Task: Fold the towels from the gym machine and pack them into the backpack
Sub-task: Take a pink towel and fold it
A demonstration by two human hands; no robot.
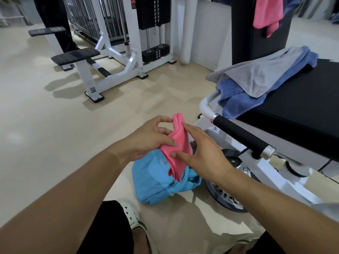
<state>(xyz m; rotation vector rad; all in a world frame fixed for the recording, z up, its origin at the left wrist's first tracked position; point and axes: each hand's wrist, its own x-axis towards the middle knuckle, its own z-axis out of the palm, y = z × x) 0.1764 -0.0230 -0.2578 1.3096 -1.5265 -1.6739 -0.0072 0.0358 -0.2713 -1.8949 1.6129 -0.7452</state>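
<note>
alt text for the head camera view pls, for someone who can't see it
Two bare hands, left hand and right hand, hold a folded pink towel above a light blue fabric backpack on the floor. A grey towel and blue towel lie on a black padded bench.

The folded towel (177, 143) is between the left hand (146, 138) and the right hand (202, 153), directly above the backpack (157, 182). The backpack lies on the floor (55, 125), just left of the machine's wheel (222, 197) and in front of a shoe (133, 213). On the bench pad (297, 110) to the right lie two towels (256, 79), one on top of the other. Behind them, another towel (267, 13) hangs over the upright pad (256, 43). A weight machine (119, 52) stands far left.
</note>
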